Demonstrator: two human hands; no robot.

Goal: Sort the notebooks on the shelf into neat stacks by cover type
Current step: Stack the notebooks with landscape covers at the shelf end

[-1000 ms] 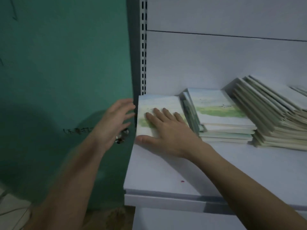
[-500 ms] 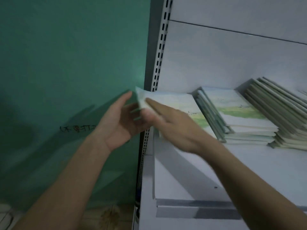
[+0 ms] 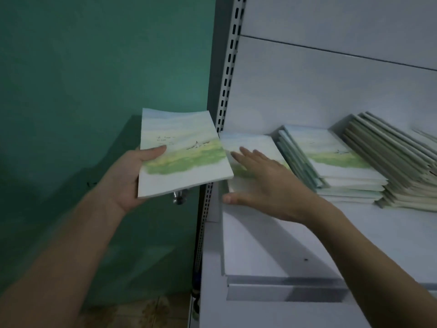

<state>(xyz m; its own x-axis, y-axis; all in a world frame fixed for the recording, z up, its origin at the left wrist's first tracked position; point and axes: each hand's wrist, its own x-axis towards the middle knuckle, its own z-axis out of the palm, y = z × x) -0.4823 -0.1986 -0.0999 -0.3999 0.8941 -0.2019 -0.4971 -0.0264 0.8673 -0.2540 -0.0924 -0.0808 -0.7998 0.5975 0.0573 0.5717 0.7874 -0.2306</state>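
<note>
A: Where is the notebook with the meadow cover?

B: The left hand [image 3: 128,185] holds a meadow-cover notebook [image 3: 182,152] off the shelf, in front of the green wall [image 3: 94,67], at about nine o'clock from the shelf's left upright [image 3: 228,74]. The thumb lies curled on the cover's left edge and the palm is under it, so the notebook is gripped, tilted a little.

A: And the right hand?

B: The right hand [image 3: 264,183] lies flat, fingers straight and spread, on the leftmost stack [image 3: 250,143] of the same meadow covers, at the shelf's left end. It grips nothing, only presses down.

A: What else is on the shelf board [image 3: 272,252]?

B: At three o'clock from that hand stands a second meadow-cover stack [image 3: 331,159], its notebooks slipped sideways. Just beside it, farther right, a leaning stack of pale green notebooks [image 3: 390,162] is fanned out, edges showing. Another pile at the far right edge is too cropped to tell.
</note>
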